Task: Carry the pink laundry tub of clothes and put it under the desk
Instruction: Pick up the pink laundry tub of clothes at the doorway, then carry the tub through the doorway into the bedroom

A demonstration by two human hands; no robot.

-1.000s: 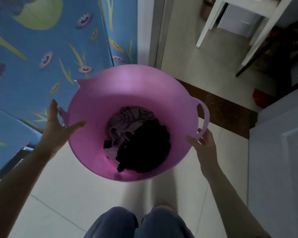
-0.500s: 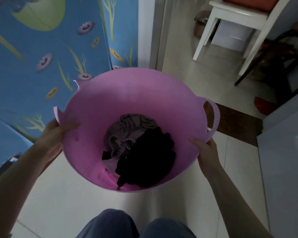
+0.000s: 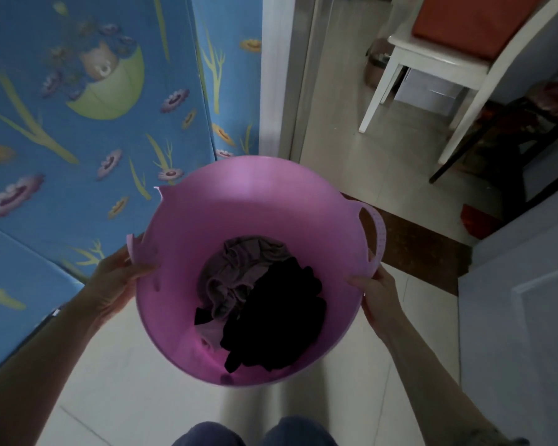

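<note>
The pink laundry tub (image 3: 239, 201) is held up in front of me above the tiled floor. At its bottom lie grey and black clothes (image 3: 264, 297). My left hand (image 3: 116, 278) grips the tub's left rim beside a broken handle stub, thumb over the edge. On the right rim, just below the looped handle (image 3: 379, 239), my right hand (image 3: 374, 294) is closed. No desk is in view.
A blue flowered panel (image 3: 78, 123) stands close on the left. Ahead is a doorway with a dark threshold strip (image 3: 416, 243). Beyond it stand a white chair (image 3: 432, 62) with an orange cushion and a dark stool (image 3: 529, 123). A white door (image 3: 529, 317) is on the right.
My left hand went from open beside the tub to closed on its rim. The tub has risen, and the doorway and chair have come further into view.
</note>
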